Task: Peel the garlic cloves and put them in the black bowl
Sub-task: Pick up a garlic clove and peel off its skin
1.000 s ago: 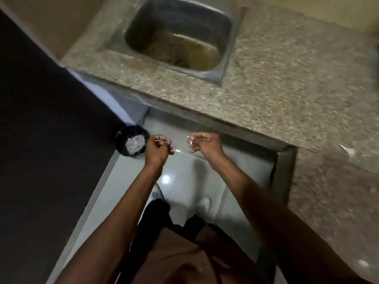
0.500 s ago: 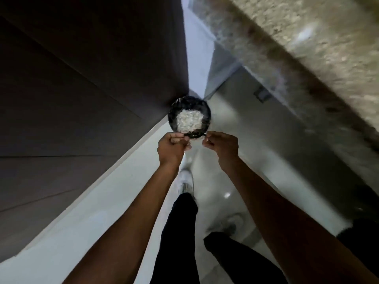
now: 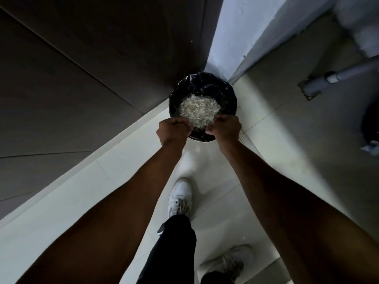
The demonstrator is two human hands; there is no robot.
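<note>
both hands over the lined bin, shedding garlic skins

left hand (image 3: 173,129) and right hand (image 3: 224,128) hang curled above the near rim of the bin (image 3: 227,93); whether they pinch anything i cannot tell. pale skins (image 3: 200,108) heap inside it. no clove or black bowl shows. best, i judge, to rub the fingers clean right over the opening so scraps miss the floor (image 3: 266,160).

Lined bin (image 3: 229,93) on tiled floor (image 3: 276,140)
</note>
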